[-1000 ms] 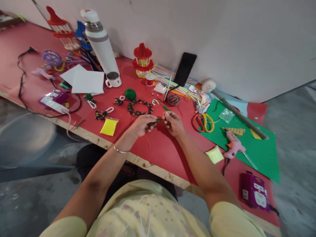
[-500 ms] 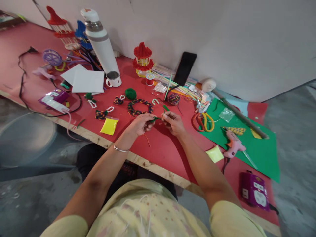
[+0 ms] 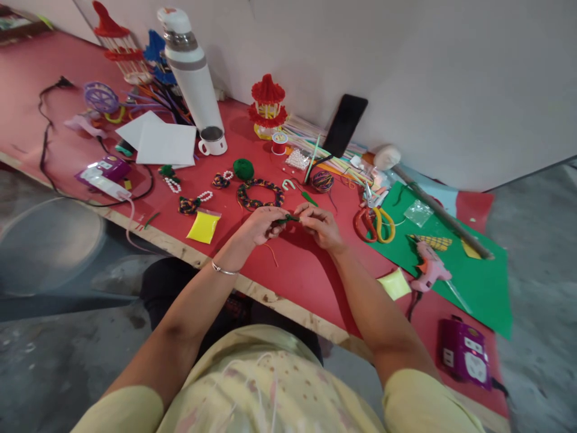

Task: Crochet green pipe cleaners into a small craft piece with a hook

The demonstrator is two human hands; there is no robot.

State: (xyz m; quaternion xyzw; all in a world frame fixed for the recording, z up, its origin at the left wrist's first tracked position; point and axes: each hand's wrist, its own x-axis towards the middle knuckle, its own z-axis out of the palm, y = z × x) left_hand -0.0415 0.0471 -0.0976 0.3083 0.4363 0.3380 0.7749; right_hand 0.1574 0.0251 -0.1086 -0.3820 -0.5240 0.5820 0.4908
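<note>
Between my hands, just above the table's front part, is a small dark green fuzzy strand (image 3: 292, 218). My left hand (image 3: 265, 224) is closed in a pinch on its left part, with fingertips curled over it. The right end meets the thumb and fingertips of my right hand (image 3: 322, 226), which are also pinched together. Behind my left hand lies a braided multicoloured yarn ring (image 3: 243, 197). A green strip (image 3: 309, 199) rests just beyond my right fingertips. An orange thread (image 3: 273, 255) trails on the table below my left hand.
Scissors (image 3: 375, 224), a pink glue gun (image 3: 430, 267) and a stick (image 3: 444, 211) lie to the right. A yellow packet (image 3: 204, 227), green yarn ball (image 3: 243, 169) and beaded yarn pieces are left. Behind stand a mug (image 3: 213, 142), white flask (image 3: 196, 84) and phone (image 3: 346, 125).
The view has shifted, so the table items appear slightly farther right. My right fingers have changed their pose around the strand's end; my left hand keeps its pinch.
</note>
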